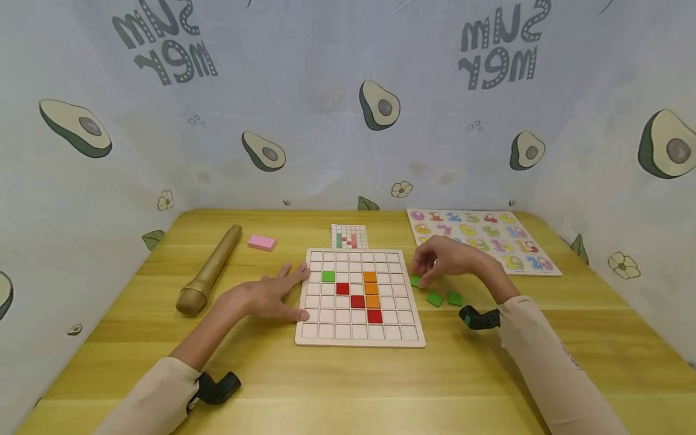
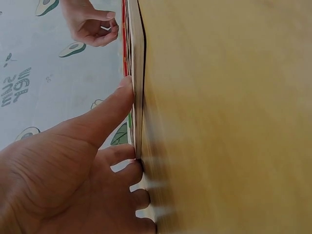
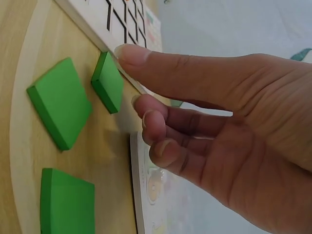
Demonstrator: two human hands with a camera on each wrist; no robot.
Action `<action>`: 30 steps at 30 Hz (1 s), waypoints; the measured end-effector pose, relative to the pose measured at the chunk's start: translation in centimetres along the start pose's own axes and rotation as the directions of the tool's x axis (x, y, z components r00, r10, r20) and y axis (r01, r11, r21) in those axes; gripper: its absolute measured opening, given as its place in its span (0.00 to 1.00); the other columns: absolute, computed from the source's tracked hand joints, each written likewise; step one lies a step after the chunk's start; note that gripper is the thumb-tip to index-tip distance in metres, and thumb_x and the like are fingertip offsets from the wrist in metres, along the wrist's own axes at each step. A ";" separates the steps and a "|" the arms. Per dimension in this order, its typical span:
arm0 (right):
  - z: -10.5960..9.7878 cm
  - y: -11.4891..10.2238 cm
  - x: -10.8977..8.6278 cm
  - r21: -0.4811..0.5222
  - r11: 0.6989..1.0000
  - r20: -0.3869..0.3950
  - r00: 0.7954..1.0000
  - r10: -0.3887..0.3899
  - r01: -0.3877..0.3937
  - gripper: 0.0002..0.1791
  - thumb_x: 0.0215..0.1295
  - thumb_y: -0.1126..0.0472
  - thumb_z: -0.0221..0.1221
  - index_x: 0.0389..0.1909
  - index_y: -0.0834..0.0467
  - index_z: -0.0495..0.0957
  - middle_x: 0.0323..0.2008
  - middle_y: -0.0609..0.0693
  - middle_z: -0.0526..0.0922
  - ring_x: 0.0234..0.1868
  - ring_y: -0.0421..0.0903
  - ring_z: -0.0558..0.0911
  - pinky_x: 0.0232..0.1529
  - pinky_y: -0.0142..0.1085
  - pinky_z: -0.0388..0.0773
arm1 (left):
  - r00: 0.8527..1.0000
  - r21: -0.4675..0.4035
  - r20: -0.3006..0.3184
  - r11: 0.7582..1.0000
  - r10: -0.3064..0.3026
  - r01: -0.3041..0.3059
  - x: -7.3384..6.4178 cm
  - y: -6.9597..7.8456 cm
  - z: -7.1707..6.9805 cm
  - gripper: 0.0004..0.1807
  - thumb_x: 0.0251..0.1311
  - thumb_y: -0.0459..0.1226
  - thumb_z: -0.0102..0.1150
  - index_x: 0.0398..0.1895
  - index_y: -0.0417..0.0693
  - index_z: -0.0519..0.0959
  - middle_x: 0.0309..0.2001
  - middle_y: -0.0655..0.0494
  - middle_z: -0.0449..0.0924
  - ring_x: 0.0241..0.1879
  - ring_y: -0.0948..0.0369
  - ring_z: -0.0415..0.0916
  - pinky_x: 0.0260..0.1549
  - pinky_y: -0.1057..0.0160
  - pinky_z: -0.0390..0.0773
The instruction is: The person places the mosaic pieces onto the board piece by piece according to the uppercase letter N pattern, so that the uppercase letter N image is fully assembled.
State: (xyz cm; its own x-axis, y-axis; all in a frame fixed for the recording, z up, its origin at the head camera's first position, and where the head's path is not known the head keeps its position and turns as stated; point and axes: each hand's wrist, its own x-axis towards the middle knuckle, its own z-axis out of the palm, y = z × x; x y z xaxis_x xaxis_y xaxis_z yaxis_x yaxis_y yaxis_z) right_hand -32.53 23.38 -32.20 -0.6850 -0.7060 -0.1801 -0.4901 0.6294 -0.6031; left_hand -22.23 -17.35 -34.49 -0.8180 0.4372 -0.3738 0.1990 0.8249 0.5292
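A white grid board [image 1: 337, 333] lies flat on the table, holding a green tile [image 1: 328, 276], three red tiles [image 1: 357, 301] and three orange tiles [image 1: 372, 289]. My left hand [image 1: 276, 295] rests at its left edge, fingers spread and thumb touching the rim; the left wrist view shows the thumb [image 2: 109, 114] against the edge. Right of the board, my right hand [image 1: 447, 261] hovers over a loose green tile [image 3: 108, 83], thumb and bent fingers apart with nothing seen between them. Two more green tiles [image 1: 434, 299] [image 3: 61, 103] lie close by.
A small pattern card [image 1: 361, 237] lies behind the board. At the back right is a number puzzle board [image 1: 544, 270]. A gold microphone [image 1: 214, 266] and a pink block [image 1: 262, 243] lie on the left. A patterned cloth [image 1: 326, 181] hangs behind the table.
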 end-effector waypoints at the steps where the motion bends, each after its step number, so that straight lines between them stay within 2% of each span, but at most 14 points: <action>1: 0.0 0.0 0.0 -0.001 1.000 -0.002 1.000 0.008 -0.008 0.11 0.61 0.66 0.78 0.39 0.64 0.86 0.34 0.49 0.85 0.34 0.45 0.79 0.38 0.32 0.80 | 1.000 0.001 -0.002 1.000 0.000 0.000 0.0 0.0 0.0 0.57 0.72 0.57 0.67 0.91 0.50 0.43 0.88 0.41 0.31 0.86 0.37 0.29 0.79 0.28 0.34; 14: 0.4 0.0 0.1 -0.064 0.994 0.002 0.996 0.094 -0.094 0.11 0.59 0.64 0.80 0.37 0.62 0.87 0.31 0.47 0.84 0.33 0.44 0.78 0.39 0.36 0.80 | 1.000 0.001 0.001 1.000 -0.003 0.003 -0.2 0.1 -0.2 0.58 0.72 0.58 0.67 0.91 0.52 0.42 0.88 0.38 0.30 0.83 0.28 0.29 0.78 0.26 0.34; 23: 0.6 -0.1 0.3 -0.083 0.992 -0.018 0.996 0.089 -0.090 0.09 0.59 0.65 0.80 0.34 0.62 0.89 0.29 0.47 0.84 0.31 0.43 0.77 0.37 0.36 0.79 | 1.000 0.007 -0.001 1.000 0.002 -0.002 -0.1 -0.1 -0.4 0.58 0.72 0.59 0.67 0.91 0.52 0.42 0.88 0.40 0.30 0.85 0.33 0.28 0.79 0.28 0.32; 25: 0.6 -0.1 0.4 -0.085 0.992 -0.020 0.995 0.093 -0.094 0.08 0.59 0.65 0.80 0.33 0.61 0.89 0.28 0.47 0.84 0.31 0.43 0.77 0.37 0.36 0.79 | 1.000 0.012 0.002 1.000 -0.010 0.010 0.1 -0.2 -0.3 0.57 0.72 0.59 0.66 0.91 0.54 0.42 0.89 0.44 0.30 0.86 0.37 0.27 0.80 0.30 0.32; 30: 0.6 0.0 0.4 -0.098 0.991 -0.017 0.995 0.095 -0.097 0.08 0.59 0.65 0.79 0.33 0.61 0.89 0.29 0.47 0.84 0.31 0.43 0.77 0.36 0.35 0.79 | 1.000 0.010 0.010 1.000 0.010 -0.010 0.2 -0.3 -0.4 0.58 0.72 0.58 0.67 0.91 0.52 0.42 0.89 0.45 0.29 0.87 0.42 0.26 0.80 0.30 0.31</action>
State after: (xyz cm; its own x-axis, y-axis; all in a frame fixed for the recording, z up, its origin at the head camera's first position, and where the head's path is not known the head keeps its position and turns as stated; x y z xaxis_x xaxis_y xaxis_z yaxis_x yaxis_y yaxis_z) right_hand -32.48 22.87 -32.71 -0.7376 -0.6371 -0.2237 -0.4720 0.7234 -0.5040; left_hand -22.62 -17.67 -34.44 -0.8104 0.4491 -0.3763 0.2128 0.8240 0.5251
